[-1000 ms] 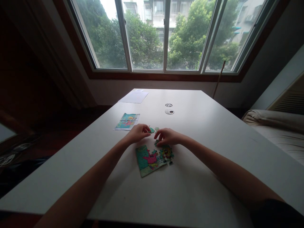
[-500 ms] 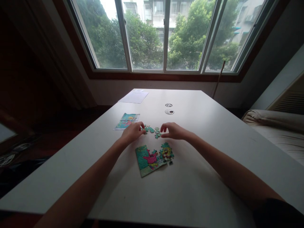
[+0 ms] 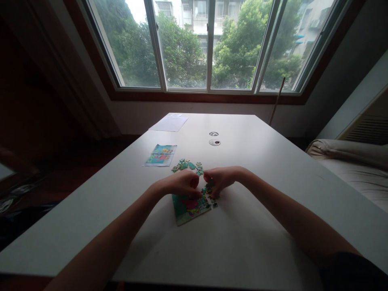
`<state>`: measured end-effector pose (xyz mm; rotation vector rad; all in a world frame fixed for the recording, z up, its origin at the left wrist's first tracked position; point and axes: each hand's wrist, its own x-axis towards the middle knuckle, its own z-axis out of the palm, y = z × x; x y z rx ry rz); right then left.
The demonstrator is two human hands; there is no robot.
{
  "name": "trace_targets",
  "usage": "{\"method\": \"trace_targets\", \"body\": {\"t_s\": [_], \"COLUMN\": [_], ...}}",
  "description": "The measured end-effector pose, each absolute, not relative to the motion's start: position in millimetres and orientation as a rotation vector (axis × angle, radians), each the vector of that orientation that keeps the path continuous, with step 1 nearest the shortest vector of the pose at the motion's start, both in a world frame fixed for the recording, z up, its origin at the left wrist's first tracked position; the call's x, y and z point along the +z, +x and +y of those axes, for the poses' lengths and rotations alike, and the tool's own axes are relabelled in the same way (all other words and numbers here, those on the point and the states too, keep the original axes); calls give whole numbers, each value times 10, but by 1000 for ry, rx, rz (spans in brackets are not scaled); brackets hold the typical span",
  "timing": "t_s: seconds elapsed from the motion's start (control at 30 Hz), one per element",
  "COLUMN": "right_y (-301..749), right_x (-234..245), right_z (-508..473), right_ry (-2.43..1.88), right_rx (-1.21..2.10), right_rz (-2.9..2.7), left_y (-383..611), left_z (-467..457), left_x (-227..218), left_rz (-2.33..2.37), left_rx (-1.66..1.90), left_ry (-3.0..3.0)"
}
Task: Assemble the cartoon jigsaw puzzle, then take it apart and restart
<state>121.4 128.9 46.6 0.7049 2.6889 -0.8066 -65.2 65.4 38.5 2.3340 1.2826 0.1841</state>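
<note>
A partly assembled cartoon jigsaw puzzle lies flat on the white table in front of me. My left hand rests over its upper edge with curled fingers pressed down on it. My right hand meets it from the right, its fingers pinched at the puzzle's top right part; whether they hold a piece is hidden. Several loose green puzzle pieces lie just beyond my hands.
A printed reference picture lies to the far left of the pieces. A white sheet of paper sits near the far edge, with two round cable grommets at the table's middle. A cushion is at right, windows behind.
Both hands came back from the loose pieces toward me and now sit together on the assembled puzzle's top edge. The loose pieces stay uncovered on the table.
</note>
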Motion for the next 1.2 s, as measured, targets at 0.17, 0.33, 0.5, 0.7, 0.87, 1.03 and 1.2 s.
{"method": "trace_targets", "body": {"t_s": [0.17,0.33,0.5,0.7,0.87,1.03,1.2], "right_y": [1204,1235,1279,1289,1294,1316,1277], "right_x": [468,448,430,534,534,500,501], "right_z": [1295,1378,1442,1406,1445,1494,1488], "right_ry": [695,708,681,705,862,990,1063], "right_rx": [-846,-908,-1065,-1350,-1696,-1845,-1867], "right_rz": [2676,2642,2651,2669,2568,2550,2657], "left_y": [-677,-691,-655,-545,-528,-546,-525], "left_z": [667,674,668,664,704,737,745], "left_x": [396,404,412,351,259,252,239], "left_rz": [1260,1273,1301,1334,1380,1372,1365], "left_rx": [162,186,266,410,540,680,838], "left_ry": [2304,2280,2244,2117,1975,1793,1511]}}
